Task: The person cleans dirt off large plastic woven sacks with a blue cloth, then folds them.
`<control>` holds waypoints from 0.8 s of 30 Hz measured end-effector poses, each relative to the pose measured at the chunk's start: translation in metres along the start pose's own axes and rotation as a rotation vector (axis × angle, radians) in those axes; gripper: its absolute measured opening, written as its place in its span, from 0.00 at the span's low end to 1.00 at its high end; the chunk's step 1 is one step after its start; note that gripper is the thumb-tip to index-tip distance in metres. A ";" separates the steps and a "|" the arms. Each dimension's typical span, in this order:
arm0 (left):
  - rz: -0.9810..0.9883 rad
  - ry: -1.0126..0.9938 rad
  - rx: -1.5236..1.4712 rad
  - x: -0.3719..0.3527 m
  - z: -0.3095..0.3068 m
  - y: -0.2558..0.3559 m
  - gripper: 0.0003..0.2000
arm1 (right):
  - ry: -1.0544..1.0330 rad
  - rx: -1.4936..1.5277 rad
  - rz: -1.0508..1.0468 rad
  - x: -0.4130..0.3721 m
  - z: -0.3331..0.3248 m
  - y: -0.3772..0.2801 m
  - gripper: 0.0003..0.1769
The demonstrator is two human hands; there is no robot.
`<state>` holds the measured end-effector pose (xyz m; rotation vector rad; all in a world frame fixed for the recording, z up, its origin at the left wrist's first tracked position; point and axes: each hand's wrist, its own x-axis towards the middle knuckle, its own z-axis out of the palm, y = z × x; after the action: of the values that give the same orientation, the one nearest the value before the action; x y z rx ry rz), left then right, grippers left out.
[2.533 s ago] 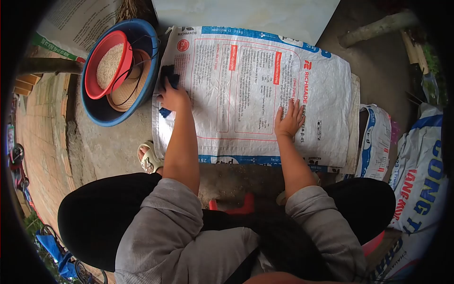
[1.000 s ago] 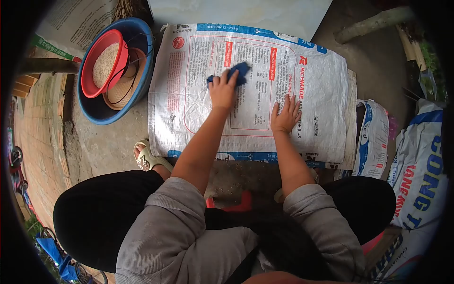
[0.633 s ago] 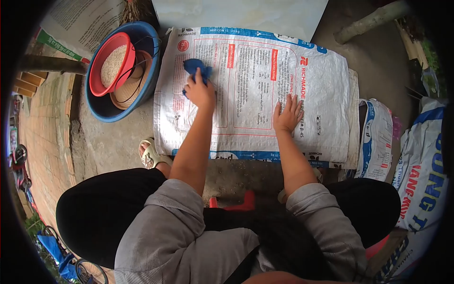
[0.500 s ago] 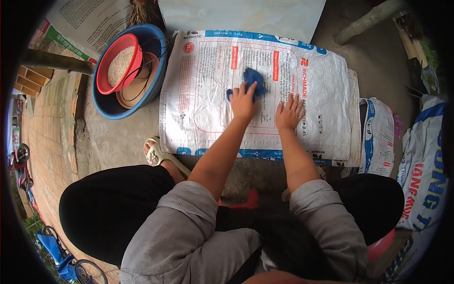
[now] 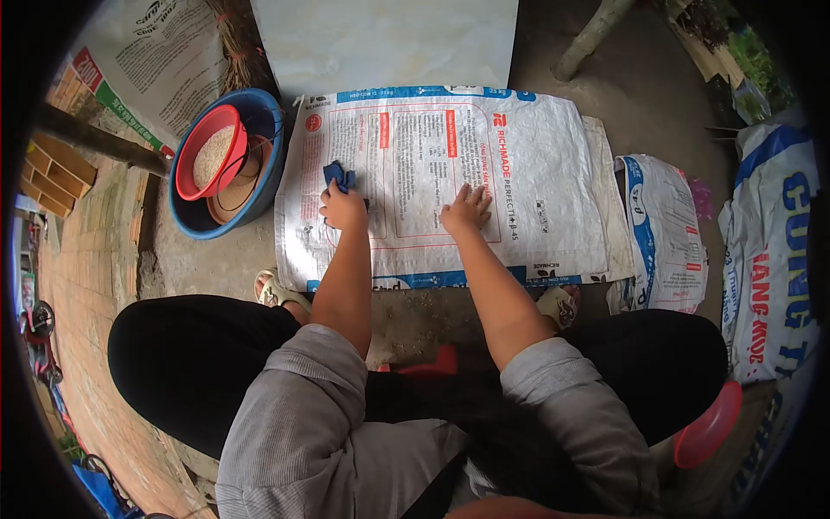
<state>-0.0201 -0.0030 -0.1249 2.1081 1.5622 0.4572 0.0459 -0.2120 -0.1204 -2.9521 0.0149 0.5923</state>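
A white feed sack (image 5: 553, 199) with red and blue print lies flat on the ground in front of me. My left hand (image 5: 344, 208) is closed on a bunched dark blue cloth (image 5: 338, 176), pressed on the sack's left part. Part of the cloth is hidden under the fingers. To the right, my right hand (image 5: 467, 209) rests palm down on the middle of the sack, fingers stretched out and holding nothing.
At the left stands a blue basin (image 5: 206, 232) holding a red bowl (image 5: 185, 183) of pale grains. A pale board (image 5: 389, 43) is beyond the sack. More printed sacks (image 5: 666, 233) lie right, near a wooden post (image 5: 591, 39). A pink plastic object (image 5: 707, 426) sits by my right knee.
My left hand has moved left across the sack with the blue cloth. My right hand has also shifted left on the sack, still flat. The camera view has moved slightly.
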 end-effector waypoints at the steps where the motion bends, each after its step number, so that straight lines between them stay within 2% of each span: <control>1: -0.073 0.017 -0.082 0.003 -0.005 0.006 0.24 | -0.048 0.055 0.000 -0.002 -0.003 -0.006 0.45; 3: 0.049 0.008 -0.366 0.014 0.022 0.009 0.25 | -0.098 0.119 0.006 0.001 -0.006 -0.015 0.47; 4: -0.081 -0.263 -0.877 0.022 0.056 0.010 0.26 | -0.117 0.440 -0.085 0.009 -0.004 -0.020 0.49; 5: -0.132 -0.439 -1.037 0.006 0.055 0.029 0.27 | -0.132 0.761 -0.176 0.013 0.000 -0.023 0.51; 6: -0.173 -0.685 -1.021 -0.030 0.009 0.068 0.27 | -0.259 1.132 -0.132 0.000 -0.022 -0.029 0.51; 7: -0.075 -0.981 -0.999 -0.032 0.032 0.073 0.30 | -0.386 1.500 -0.085 -0.015 -0.049 -0.036 0.51; 8: -0.158 -1.248 -0.974 -0.052 0.039 0.087 0.29 | -0.411 1.689 -0.208 -0.005 -0.046 -0.038 0.49; 9: -0.013 -1.377 -1.049 -0.068 0.034 0.102 0.33 | -0.233 1.755 -0.138 0.004 -0.046 -0.035 0.42; 11: 0.050 -1.508 -1.060 -0.080 0.006 0.123 0.37 | -0.314 1.920 -0.156 0.034 -0.044 -0.013 0.31; 12: 0.052 -1.516 -1.058 -0.079 -0.003 0.130 0.37 | -0.305 1.950 -0.054 0.035 -0.060 -0.004 0.22; 13: 0.058 -1.521 -0.979 -0.075 -0.011 0.134 0.38 | -0.330 1.931 0.026 0.047 -0.064 0.007 0.17; 14: 0.061 -1.523 -0.901 -0.069 -0.020 0.137 0.39 | -0.148 1.904 0.008 0.059 -0.064 0.014 0.15; 15: 0.165 -1.379 -0.754 -0.063 -0.028 0.139 0.38 | 0.030 1.868 -0.007 0.066 -0.065 0.019 0.13; 17: 0.561 -1.010 -0.418 -0.012 0.044 0.111 0.33 | 0.463 1.624 -0.254 0.069 -0.078 0.027 0.16; 18: 0.528 -0.875 -0.225 -0.009 0.036 0.109 0.31 | 0.578 1.218 -0.008 0.066 -0.084 0.032 0.22; 19: 0.494 -0.737 -0.036 -0.008 0.032 0.104 0.30 | 0.578 1.214 0.000 0.059 -0.090 0.029 0.22; 20: 0.492 -0.745 -0.037 -0.010 0.028 0.099 0.30 | 0.564 0.987 -0.003 0.051 -0.093 0.019 0.25; 21: 0.485 -0.689 0.093 -0.013 0.030 0.089 0.30 | 0.545 0.758 -0.008 0.044 -0.091 0.009 0.28; 22: 0.475 -0.631 0.222 -0.018 0.032 0.079 0.30 | 0.463 0.658 -0.091 0.034 -0.082 -0.002 0.30; 23: 0.469 -0.642 0.222 -0.025 0.045 0.060 0.30 | 0.376 0.559 -0.171 0.022 -0.069 -0.013 0.32; 24: 0.622 -0.496 0.340 -0.032 0.063 0.036 0.30 | 0.297 0.416 -0.300 0.009 -0.049 -0.021 0.32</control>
<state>0.0324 -0.0527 -0.1573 2.6889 0.7258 -0.1586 0.0734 -0.1974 -0.0760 -2.5380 -0.2399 0.0906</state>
